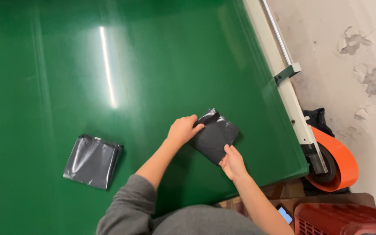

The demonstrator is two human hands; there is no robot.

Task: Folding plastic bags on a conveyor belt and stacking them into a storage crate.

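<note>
- The left hand (182,129) lies palm down, its fingers (195,126) curled forward and pressing flat.
- The left forearm is bare, with a grey sleeve pushed up to the elbow.
- The right hand (233,163) is lower and nearer the body, fingers pinched closed, its forearm bare.

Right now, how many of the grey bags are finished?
One flat grey bag lies apart on the green table, looking done. The left hand and right hand are pressing a second grey packet. No other bags are in view.
</note>
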